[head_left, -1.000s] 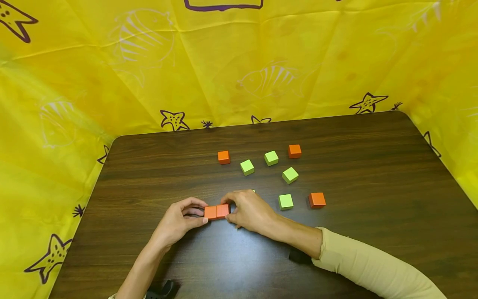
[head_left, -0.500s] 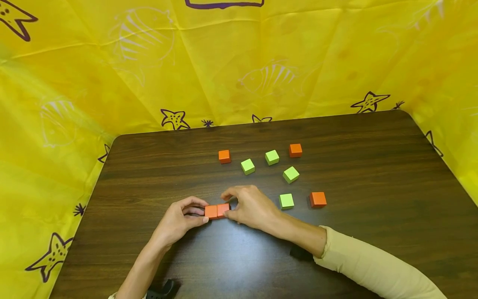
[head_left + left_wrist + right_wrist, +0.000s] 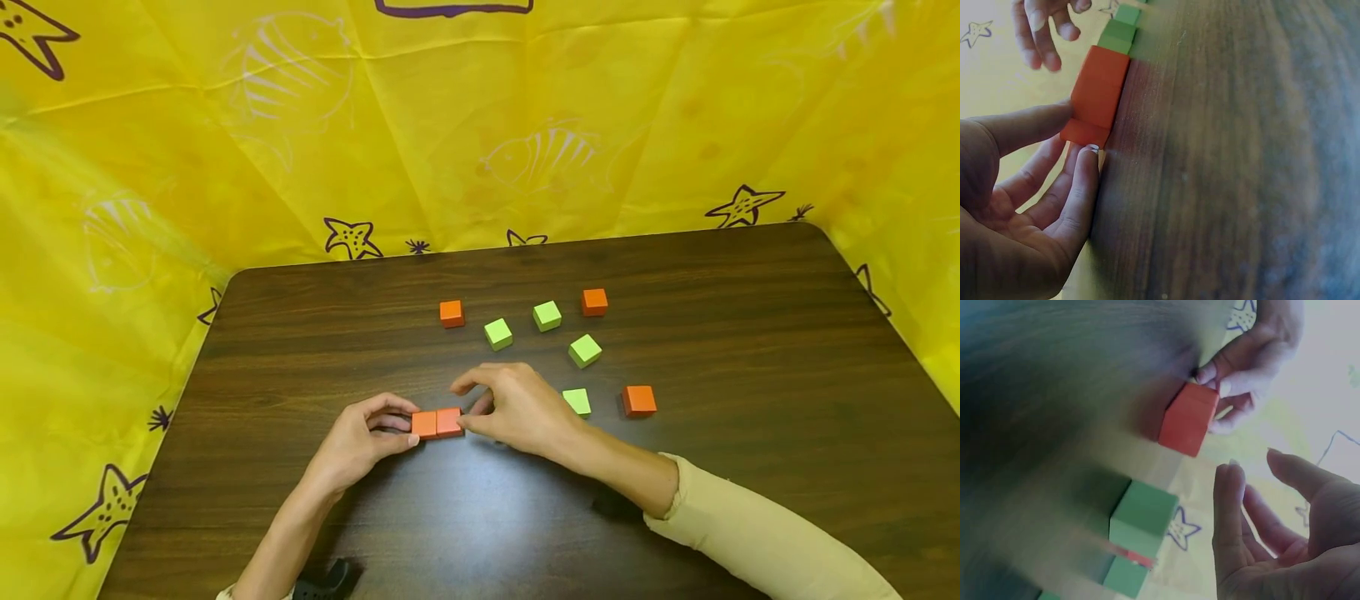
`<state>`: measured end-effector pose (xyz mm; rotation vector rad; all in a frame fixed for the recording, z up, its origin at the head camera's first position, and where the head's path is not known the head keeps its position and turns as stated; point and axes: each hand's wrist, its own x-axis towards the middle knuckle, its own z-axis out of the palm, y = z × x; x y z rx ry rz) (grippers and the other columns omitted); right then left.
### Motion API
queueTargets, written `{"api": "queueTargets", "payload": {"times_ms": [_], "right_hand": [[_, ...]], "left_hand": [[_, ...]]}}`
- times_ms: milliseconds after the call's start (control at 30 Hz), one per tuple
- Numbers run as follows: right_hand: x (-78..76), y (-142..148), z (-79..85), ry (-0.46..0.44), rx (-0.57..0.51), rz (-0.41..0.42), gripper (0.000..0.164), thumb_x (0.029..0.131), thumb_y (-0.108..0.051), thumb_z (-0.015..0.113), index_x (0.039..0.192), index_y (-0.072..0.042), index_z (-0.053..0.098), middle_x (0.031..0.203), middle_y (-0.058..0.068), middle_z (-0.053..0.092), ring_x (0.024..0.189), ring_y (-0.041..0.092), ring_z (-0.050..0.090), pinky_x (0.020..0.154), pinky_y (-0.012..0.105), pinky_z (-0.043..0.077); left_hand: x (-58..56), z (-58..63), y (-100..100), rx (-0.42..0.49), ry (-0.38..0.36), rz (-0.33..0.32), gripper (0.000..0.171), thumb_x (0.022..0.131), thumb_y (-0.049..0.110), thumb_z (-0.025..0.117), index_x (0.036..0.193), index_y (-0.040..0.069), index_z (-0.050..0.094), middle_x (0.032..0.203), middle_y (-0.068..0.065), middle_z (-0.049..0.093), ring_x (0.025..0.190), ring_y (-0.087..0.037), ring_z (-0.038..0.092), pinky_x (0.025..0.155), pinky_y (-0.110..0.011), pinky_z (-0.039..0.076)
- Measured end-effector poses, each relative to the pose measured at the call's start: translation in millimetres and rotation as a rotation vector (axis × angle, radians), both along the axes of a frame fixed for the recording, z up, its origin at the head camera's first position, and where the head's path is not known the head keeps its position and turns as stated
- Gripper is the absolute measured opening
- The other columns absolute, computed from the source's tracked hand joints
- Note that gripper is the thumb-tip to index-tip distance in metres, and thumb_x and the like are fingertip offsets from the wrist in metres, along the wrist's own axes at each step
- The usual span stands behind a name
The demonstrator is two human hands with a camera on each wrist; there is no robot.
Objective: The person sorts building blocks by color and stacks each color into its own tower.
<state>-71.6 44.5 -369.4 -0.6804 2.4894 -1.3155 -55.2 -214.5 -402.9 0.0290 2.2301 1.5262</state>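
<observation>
Two orange cubes sit side by side at the table's front middle, faces together: a left cube (image 3: pixel 423 425) and a right cube (image 3: pixel 449 422). My left hand (image 3: pixel 356 450) pinches the left cube between thumb and fingers, shown closely in the left wrist view. Just beyond the right cube, my right hand (image 3: pixel 525 412) holds its thumb and fingers spread, with nothing between them. In the right wrist view those fingers (image 3: pixel 1230 506) stand apart from the orange pair. A green cube (image 3: pixel 577 402) lies partly hidden behind the right hand.
Farther back on the dark wooden table (image 3: pixel 315 333) lie several loose cubes, among them a green one (image 3: pixel 498 334) and an orange one (image 3: pixel 452 313). Another orange cube (image 3: pixel 639 401) sits to the right. A yellow patterned cloth (image 3: pixel 450 125) hangs behind the table.
My right hand has let go of the right orange cube and drawn back a little rightward, its fingers opening. My left hand keeps its grip; the two cubes stay together.
</observation>
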Motion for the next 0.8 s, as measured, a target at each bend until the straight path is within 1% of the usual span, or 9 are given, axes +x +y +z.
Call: {"api": "queueTargets", "payload": {"times_ms": [133, 267, 400, 533, 633, 800], "right_hand": [[-0.5, 11, 2.5, 0.066, -0.002, -0.012, 0.033, 0.081, -0.011, 0.082, 0.113, -0.012, 0.072, 0.109, 0.000, 0.072, 0.078, 0.001, 0.067, 0.060, 0.020, 0.053], [-2.0, 21, 3.9, 0.097, -0.029, -0.025, 0.032, 0.080, -0.011, 0.083, 0.110, -0.015, 0.073, 0.107, -0.004, 0.072, 0.081, 0.005, 0.068, 0.062, 0.020, 0.054], [-3.3, 28, 5.6, 0.108, -0.056, -0.029, 0.032, 0.080, -0.012, 0.083, 0.110, -0.017, 0.073, 0.106, -0.008, 0.072, 0.083, 0.010, 0.069, 0.068, 0.025, 0.058], [-3.6, 35, 7.9, 0.098, -0.076, -0.030, 0.033, 0.080, -0.012, 0.083, 0.111, -0.017, 0.072, 0.106, -0.008, 0.071, 0.086, 0.014, 0.069, 0.073, 0.031, 0.059], [-3.4, 42, 10.4, 0.087, -0.080, -0.035, 0.035, 0.080, -0.011, 0.083, 0.112, -0.018, 0.072, 0.107, -0.009, 0.070, 0.088, 0.015, 0.070, 0.075, 0.031, 0.059], [-2.7, 55, 12.3, 0.100, -0.068, -0.060, 0.035, 0.080, -0.008, 0.083, 0.112, -0.017, 0.072, 0.107, -0.009, 0.070, 0.089, 0.015, 0.069, 0.076, 0.028, 0.058]], "left_hand": [[-0.4, -0.3, 0, -0.005, 0.004, 0.006, 0.036, 0.082, 0.001, 0.080, 0.116, 0.002, 0.066, 0.106, -0.014, 0.070, 0.096, -0.024, 0.066, 0.075, -0.026, 0.056], [-0.3, 0.1, -1, -0.012, 0.003, 0.012, 0.037, 0.082, 0.001, 0.080, 0.116, 0.002, 0.066, 0.105, -0.013, 0.070, 0.096, -0.024, 0.066, 0.074, -0.026, 0.056], [-0.1, 0.2, -1, -0.014, -0.001, 0.011, 0.037, 0.082, 0.001, 0.080, 0.116, 0.003, 0.066, 0.104, -0.013, 0.070, 0.095, -0.023, 0.066, 0.074, -0.026, 0.056], [0.2, 0.3, 0, -0.010, -0.006, 0.009, 0.038, 0.082, 0.001, 0.080, 0.116, 0.003, 0.066, 0.105, -0.013, 0.070, 0.095, -0.024, 0.067, 0.074, -0.026, 0.056], [0.4, 0.4, 0, -0.011, -0.009, 0.009, 0.038, 0.082, 0.001, 0.080, 0.116, 0.003, 0.066, 0.105, -0.012, 0.070, 0.096, -0.023, 0.066, 0.074, -0.026, 0.056], [0.0, -0.1, 0, -0.019, -0.004, 0.010, 0.037, 0.081, 0.003, 0.081, 0.115, 0.005, 0.067, 0.108, -0.012, 0.069, 0.098, -0.023, 0.065, 0.074, -0.026, 0.056]]}}
